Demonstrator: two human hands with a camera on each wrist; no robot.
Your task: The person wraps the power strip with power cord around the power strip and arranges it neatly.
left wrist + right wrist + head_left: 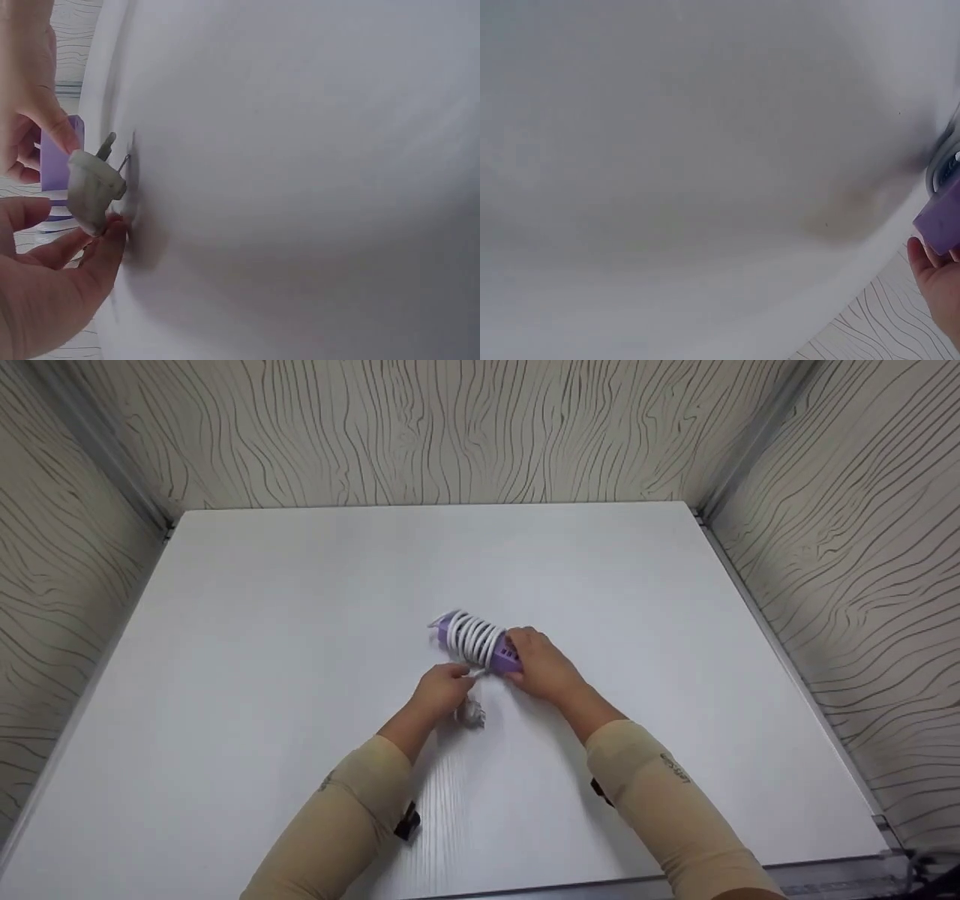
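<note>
A purple power strip (508,658) lies slanted near the middle of the white table, with a white cord (474,639) wound round it in several turns. My right hand (546,666) grips the strip's right end, fingers over the far side and thumb on the near side. With its fingertips my left hand (441,690) pinches the cord's free end close to the strip. Just below those fingers hangs a grey plug (94,187), its metal pins showing in the left wrist view. In the right wrist view the strip (941,217) shows only in part, with the right fingers beneath.
The white table (300,585) spreads out on all sides of the strip. Panels with a wood-grain pattern (420,435) stand at the back and both sides. A metal rail (817,877) runs along the front edge, with dark cables at the right corner.
</note>
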